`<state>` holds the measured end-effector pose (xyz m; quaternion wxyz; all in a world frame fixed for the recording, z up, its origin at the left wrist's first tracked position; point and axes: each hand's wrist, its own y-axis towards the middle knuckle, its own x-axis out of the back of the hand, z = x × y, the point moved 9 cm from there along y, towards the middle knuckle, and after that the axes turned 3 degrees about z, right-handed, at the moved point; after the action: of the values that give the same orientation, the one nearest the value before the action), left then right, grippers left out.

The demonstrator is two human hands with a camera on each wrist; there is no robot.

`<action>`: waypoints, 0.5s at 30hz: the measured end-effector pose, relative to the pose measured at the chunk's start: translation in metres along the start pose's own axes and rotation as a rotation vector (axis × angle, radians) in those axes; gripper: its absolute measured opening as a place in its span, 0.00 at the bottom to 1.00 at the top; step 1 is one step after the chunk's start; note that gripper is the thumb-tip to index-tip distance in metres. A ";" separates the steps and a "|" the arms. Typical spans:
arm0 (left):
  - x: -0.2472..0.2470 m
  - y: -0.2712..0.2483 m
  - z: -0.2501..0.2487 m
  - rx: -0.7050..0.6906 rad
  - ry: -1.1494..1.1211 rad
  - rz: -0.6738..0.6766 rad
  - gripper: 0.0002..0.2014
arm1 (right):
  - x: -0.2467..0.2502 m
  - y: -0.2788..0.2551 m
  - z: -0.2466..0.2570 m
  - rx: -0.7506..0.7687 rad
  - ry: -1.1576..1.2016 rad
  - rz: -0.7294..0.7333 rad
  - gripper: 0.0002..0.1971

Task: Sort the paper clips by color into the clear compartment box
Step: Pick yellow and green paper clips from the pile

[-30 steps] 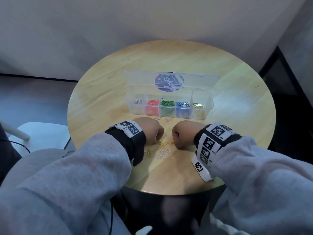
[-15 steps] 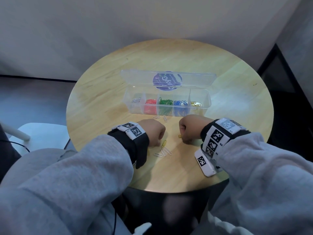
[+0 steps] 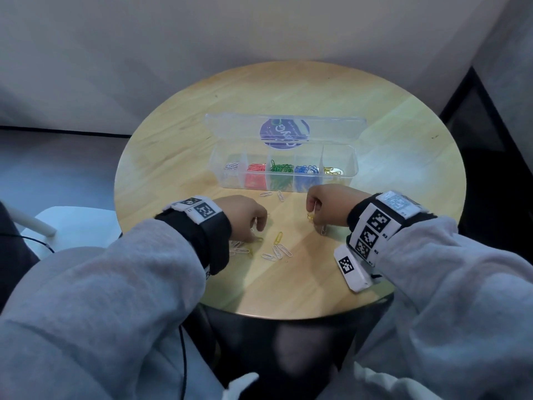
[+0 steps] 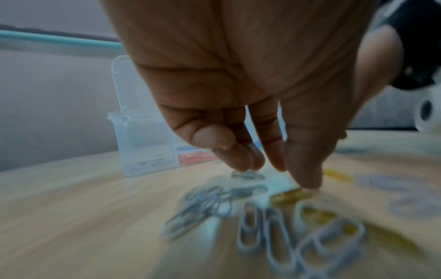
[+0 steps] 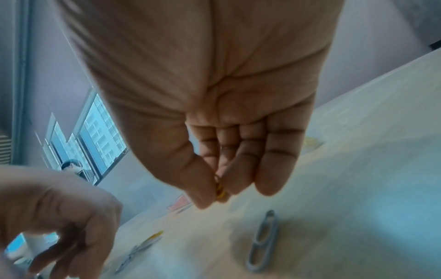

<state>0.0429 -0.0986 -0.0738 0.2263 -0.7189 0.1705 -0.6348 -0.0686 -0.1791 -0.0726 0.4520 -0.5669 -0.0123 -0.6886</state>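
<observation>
The clear compartment box stands open at the table's middle, holding white, red, green, blue and yellow clips in separate cells. My right hand hovers just in front of its right end, thumb and forefinger pinching a yellow paper clip. A white clip lies under that hand. My left hand reaches down over a pile of white and yellow clips; thumb and fingers are apart, and the thumb tip touches a yellow clip. Another loose yellow clip lies between the hands.
Two white clips lie right before the box front. The box lid stands up behind it. The round wooden table ends close to my body. A white chair sits at the left, a dark cabinet at the right.
My right hand has drawn away from the left, moved right and toward the box, and lifted a yellow clip off the table. The left hand has stayed over the pile.
</observation>
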 end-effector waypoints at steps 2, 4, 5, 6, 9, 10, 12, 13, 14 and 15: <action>-0.007 0.000 -0.003 -0.024 0.017 0.033 0.13 | -0.002 0.001 -0.003 -0.021 0.085 0.021 0.11; -0.010 0.002 -0.007 -0.038 0.015 0.046 0.11 | -0.006 0.000 -0.002 -0.031 0.265 0.080 0.11; -0.011 0.002 -0.008 -0.037 0.014 0.044 0.10 | -0.008 -0.001 -0.002 -0.044 0.375 0.115 0.11; -0.010 0.002 -0.008 -0.031 0.012 0.038 0.09 | -0.011 -0.002 -0.003 -0.057 0.483 0.144 0.11; -0.010 -0.002 -0.004 -0.008 -0.007 0.024 0.12 | -0.017 -0.004 -0.003 -0.083 0.652 0.185 0.12; -0.011 -0.004 -0.002 -0.013 -0.007 0.030 0.15 | -0.019 -0.004 -0.001 -0.077 0.642 0.201 0.12; -0.014 -0.007 -0.001 -0.031 0.013 0.053 0.20 | -0.025 -0.003 0.007 -0.034 0.550 0.229 0.11; -0.016 -0.007 -0.001 -0.036 0.026 0.059 0.21 | -0.026 -0.002 0.012 0.002 0.470 0.229 0.09; -0.017 -0.007 -0.001 -0.038 0.035 0.056 0.21 | -0.027 -0.002 0.018 0.041 0.376 0.218 0.09; -0.018 -0.006 -0.001 -0.039 0.038 0.046 0.21 | -0.027 -0.001 0.024 0.077 0.284 0.201 0.08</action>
<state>0.0390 -0.0839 -0.0852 0.2234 -0.7068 0.2036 -0.6396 -0.0526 -0.1490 -0.0851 0.5370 -0.4448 0.0818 -0.7121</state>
